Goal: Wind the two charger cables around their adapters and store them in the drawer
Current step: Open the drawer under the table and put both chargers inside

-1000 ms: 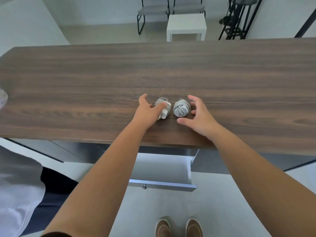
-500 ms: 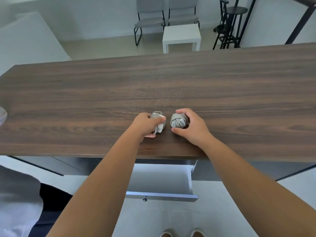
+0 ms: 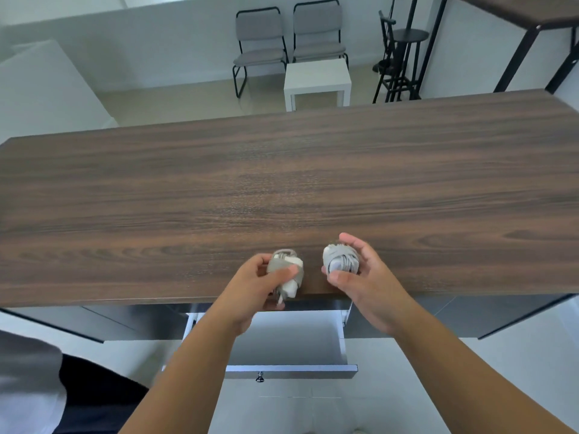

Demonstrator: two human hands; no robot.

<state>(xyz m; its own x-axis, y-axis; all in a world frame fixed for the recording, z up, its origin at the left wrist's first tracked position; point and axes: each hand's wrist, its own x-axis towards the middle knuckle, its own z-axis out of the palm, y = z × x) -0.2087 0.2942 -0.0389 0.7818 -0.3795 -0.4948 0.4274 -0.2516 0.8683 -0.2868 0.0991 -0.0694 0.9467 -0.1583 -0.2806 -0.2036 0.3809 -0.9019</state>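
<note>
While the left hand [image 3: 250, 283] curls its fingers and thumb round one wound charger bundle [image 3: 286, 272], white adapter poking out toward the near side, the right hand [image 3: 360, 274] grips the other wound bundle [image 3: 340, 260] just to its right. Both bundles sit at the near edge of the wooden desk [image 3: 282, 183], above the open white drawer [image 3: 341, 339], its knob [image 3: 259, 377] facing near.

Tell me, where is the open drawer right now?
In the head view, the drawer sits low centre, pulled out under the table's near edge, below both hands.
</note>
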